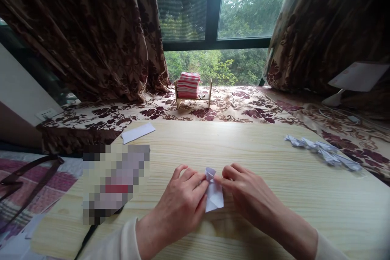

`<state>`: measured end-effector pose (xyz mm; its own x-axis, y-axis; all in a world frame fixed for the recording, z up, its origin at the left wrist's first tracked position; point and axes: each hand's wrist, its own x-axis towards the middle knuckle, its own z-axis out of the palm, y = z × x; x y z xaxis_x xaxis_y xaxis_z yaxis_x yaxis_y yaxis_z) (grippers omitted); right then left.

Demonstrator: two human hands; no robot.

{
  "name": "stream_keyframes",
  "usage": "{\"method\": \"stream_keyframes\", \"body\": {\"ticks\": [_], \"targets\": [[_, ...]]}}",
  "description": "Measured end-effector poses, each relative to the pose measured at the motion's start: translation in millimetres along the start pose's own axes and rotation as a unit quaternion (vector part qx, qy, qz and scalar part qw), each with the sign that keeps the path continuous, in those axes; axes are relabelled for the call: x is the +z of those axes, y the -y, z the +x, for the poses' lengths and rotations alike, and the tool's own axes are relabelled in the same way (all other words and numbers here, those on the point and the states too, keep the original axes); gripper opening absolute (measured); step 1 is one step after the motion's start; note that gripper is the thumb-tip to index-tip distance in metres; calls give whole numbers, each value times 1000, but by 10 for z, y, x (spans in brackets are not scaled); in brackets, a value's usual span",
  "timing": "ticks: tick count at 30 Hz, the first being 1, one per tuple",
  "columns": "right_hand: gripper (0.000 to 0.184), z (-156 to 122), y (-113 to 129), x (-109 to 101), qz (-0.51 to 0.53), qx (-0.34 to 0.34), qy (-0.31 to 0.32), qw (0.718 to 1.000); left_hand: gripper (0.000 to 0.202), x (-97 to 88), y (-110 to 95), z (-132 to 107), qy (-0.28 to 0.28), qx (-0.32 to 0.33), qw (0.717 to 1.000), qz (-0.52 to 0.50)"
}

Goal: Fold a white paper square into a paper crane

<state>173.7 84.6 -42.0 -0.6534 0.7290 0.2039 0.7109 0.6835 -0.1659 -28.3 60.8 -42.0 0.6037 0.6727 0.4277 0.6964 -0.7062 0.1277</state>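
Note:
A small piece of folded white paper (215, 197) lies on the wooden table, its top end narrowed and curling up. My left hand (186, 195) grips the paper's left side, with thumb and fingers pressed against it. From the right, my right hand (243, 187) pinches near the upper part of the same paper, its other fingers curled. The right thumb is mostly hidden. Several folded white paper pieces (324, 152) lie in a row at the table's right. At the back left rests a flat white paper strip (138, 133).
A blurred-out object (117, 183) with a black cable lies on the left of the table (243, 138). Behind the table, a small rack with folded pink-and-white cloths (188, 86) stands on the window sill. A white lamp (358, 77) is at the far right.

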Motion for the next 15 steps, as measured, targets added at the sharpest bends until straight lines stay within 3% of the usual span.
{"method": "stream_keyframes", "body": {"ticks": [3,9,15], "targets": [[19,-10,0,17,-3,-4,-13,1000,27,28,-31,-33,-4,0,1000,6],[16,-14,8,51,-2,-6,-8,1000,36,40,-35,-63,42,-32,999,9],[16,-17,24,63,-8,-19,-26,999,37,87,-93,-72,31,-45,998,24]]}}
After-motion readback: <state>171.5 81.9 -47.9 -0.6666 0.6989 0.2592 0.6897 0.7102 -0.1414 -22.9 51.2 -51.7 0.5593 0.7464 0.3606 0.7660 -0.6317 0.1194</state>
